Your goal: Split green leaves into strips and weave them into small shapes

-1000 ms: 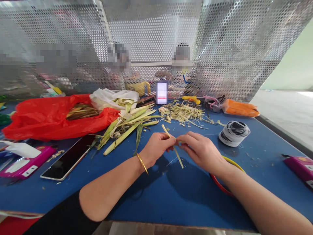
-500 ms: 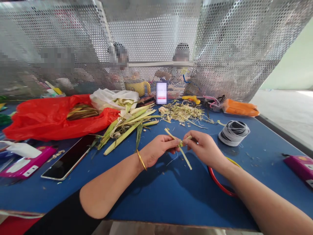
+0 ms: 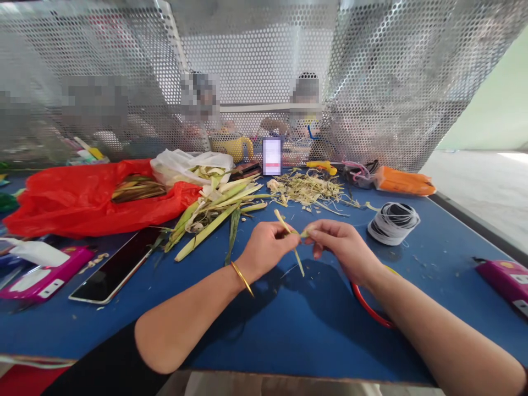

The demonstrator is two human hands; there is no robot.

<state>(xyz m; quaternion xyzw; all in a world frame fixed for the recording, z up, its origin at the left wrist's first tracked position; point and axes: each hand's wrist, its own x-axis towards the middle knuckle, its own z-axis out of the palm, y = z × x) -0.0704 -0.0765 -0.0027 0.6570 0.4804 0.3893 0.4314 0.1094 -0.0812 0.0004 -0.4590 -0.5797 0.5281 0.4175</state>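
Over the blue table, my left hand (image 3: 267,248) pinches a pale green husk strip (image 3: 300,263), whose ends stick out above and below the fingers. My right hand (image 3: 344,242) faces it, thumb and fingers closed on another short bit of pale husk (image 3: 306,234) that reaches across to the left fingertips. Whether the two pieces are joined is hidden by the fingers. Beyond my left hand lies a pile of long green and yellow husks (image 3: 210,223). A red and yellow ring-shaped handle (image 3: 367,305) rests partly under my right forearm.
Husk scraps (image 3: 311,188) lie near an upright phone (image 3: 271,157). To the right are a spool of white cord (image 3: 393,224) and an orange packet (image 3: 404,181). Leftward are a red plastic bag (image 3: 82,192), a flat phone (image 3: 117,267) and a magenta power strip (image 3: 51,275). Perforated metal panels (image 3: 256,55) stand behind.
The fingertips of both hands have drawn slightly apart. My left hand has turned and shifted a little left, and the husk strip's lower end has moved left and up.
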